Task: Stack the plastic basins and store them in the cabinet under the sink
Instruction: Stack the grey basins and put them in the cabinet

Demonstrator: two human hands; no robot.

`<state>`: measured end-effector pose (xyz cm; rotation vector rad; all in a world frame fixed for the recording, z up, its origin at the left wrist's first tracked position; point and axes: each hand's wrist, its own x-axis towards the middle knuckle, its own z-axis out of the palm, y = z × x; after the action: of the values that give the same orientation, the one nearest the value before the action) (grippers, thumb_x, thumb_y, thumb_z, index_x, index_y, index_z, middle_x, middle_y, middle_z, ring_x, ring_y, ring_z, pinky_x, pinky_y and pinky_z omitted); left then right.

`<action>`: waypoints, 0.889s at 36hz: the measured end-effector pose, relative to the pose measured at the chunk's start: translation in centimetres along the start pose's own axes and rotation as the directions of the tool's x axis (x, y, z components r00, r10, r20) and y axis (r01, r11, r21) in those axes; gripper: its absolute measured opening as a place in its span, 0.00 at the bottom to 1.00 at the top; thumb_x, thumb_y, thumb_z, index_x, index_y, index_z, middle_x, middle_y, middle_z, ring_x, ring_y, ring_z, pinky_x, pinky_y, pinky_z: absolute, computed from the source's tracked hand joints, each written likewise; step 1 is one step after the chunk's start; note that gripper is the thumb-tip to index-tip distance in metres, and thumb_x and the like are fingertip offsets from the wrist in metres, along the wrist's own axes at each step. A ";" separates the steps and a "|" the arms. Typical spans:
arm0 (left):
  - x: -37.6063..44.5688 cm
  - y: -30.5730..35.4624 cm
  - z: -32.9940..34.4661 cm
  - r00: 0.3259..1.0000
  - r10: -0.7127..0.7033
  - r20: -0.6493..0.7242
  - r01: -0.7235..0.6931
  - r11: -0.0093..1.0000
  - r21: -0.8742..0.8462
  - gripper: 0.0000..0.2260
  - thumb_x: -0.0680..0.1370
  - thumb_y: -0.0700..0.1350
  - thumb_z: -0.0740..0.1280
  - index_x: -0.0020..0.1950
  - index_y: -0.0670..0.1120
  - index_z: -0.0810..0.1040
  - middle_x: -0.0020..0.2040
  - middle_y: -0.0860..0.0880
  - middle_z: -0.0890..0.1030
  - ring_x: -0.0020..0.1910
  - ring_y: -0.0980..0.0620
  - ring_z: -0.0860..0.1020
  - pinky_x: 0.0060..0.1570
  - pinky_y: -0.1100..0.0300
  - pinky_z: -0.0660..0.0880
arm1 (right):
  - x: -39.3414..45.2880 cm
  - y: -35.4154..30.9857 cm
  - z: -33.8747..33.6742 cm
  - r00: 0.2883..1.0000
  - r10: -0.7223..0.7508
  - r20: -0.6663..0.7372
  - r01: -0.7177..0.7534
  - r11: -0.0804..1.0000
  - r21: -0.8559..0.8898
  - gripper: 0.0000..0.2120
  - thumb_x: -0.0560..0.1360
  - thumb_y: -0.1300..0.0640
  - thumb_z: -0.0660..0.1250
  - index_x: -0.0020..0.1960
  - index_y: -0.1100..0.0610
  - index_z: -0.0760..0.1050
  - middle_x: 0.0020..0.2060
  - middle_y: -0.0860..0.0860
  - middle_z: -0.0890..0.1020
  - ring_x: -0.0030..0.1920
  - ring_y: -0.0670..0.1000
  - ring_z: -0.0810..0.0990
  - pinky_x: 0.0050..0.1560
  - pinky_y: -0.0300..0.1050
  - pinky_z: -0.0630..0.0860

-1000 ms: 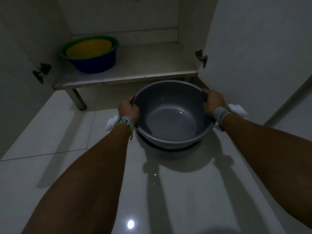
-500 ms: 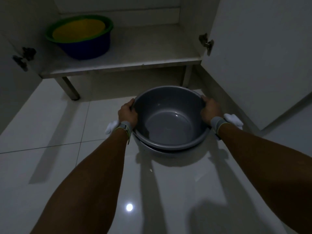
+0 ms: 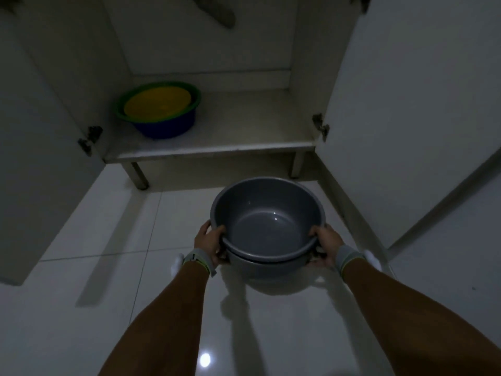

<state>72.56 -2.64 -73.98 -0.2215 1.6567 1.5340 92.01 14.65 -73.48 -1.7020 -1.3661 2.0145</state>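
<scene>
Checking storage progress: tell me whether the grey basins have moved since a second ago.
Yes. The grey basins, held by left hand and right hand, now sit farther back from the cabinet shelf.

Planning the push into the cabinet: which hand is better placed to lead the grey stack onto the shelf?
Right, marginally. Both the left hand and right hand grip the grey stack. The bare shelf lies right of the coloured basins, so steer right. Both hands must carry.

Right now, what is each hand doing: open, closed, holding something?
Left hand: closed on the left rim of the nested grey basins.
Right hand: closed on the right rim of the same basins.
</scene>
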 end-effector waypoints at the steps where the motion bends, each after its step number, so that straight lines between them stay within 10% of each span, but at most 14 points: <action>1: -0.5 1.0 0.2 1.000 -0.004 0.006 0.004 1.000 -0.004 0.24 0.77 0.43 0.66 0.72 0.57 0.67 0.64 0.41 0.74 0.51 0.37 0.74 0.47 0.36 0.76 | -0.3 -1.0 -0.1 1.000 0.003 0.016 -0.003 1.000 0.008 0.07 0.71 0.60 0.60 0.48 0.51 0.69 0.42 0.57 0.70 0.38 0.55 0.69 0.52 0.74 0.73; 8: -2.1 9.7 1.7 0.995 0.102 0.004 -0.102 0.995 0.023 0.22 0.77 0.44 0.65 0.70 0.56 0.69 0.63 0.43 0.73 0.49 0.40 0.73 0.43 0.41 0.77 | -1.9 -9.5 1.3 0.994 -0.092 0.052 0.091 0.995 0.029 0.12 0.70 0.59 0.60 0.52 0.49 0.70 0.44 0.56 0.73 0.38 0.55 0.71 0.38 0.55 0.78; 14: 0.2 19.4 4.1 0.979 0.194 0.061 -0.195 0.981 0.019 0.22 0.78 0.43 0.63 0.71 0.55 0.68 0.57 0.44 0.74 0.42 0.43 0.73 0.36 0.46 0.76 | -0.3 -18.5 3.6 0.980 -0.193 0.057 0.187 0.977 0.102 0.16 0.73 0.57 0.61 0.60 0.49 0.67 0.44 0.53 0.74 0.44 0.57 0.74 0.49 0.61 0.77; 21: 8.4 26.1 6.4 0.962 0.242 0.125 -0.241 0.970 -0.025 0.21 0.78 0.42 0.62 0.71 0.56 0.68 0.60 0.45 0.72 0.49 0.40 0.73 0.42 0.43 0.76 | 6.2 -26.0 7.2 0.977 -0.211 0.013 0.209 0.972 0.104 0.26 0.73 0.52 0.62 0.70 0.47 0.64 0.65 0.54 0.70 0.56 0.59 0.70 0.43 0.55 0.77; 29: 18.6 32.3 8.3 0.959 0.232 0.166 -0.224 0.972 -0.064 0.15 0.74 0.49 0.70 0.60 0.50 0.77 0.56 0.44 0.79 0.56 0.39 0.77 0.53 0.40 0.77 | 14.7 -31.7 11.6 0.975 -0.223 -0.024 0.223 0.953 0.206 0.25 0.75 0.45 0.63 0.70 0.50 0.68 0.67 0.54 0.74 0.62 0.60 0.74 0.39 0.48 0.77; 32: 21.1 34.1 9.4 0.954 0.227 0.195 -0.215 0.973 -0.083 0.23 0.78 0.56 0.63 0.70 0.49 0.71 0.63 0.43 0.76 0.65 0.37 0.73 0.62 0.37 0.71 | 16.8 -33.6 13.0 0.967 -0.251 -0.041 0.254 0.938 0.235 0.26 0.75 0.41 0.62 0.70 0.48 0.69 0.67 0.53 0.74 0.58 0.58 0.74 0.41 0.49 0.77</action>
<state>41.95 22.12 -61.97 0.0915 1.5126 1.7140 61.72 37.61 -62.02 -1.3574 -1.2109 1.9316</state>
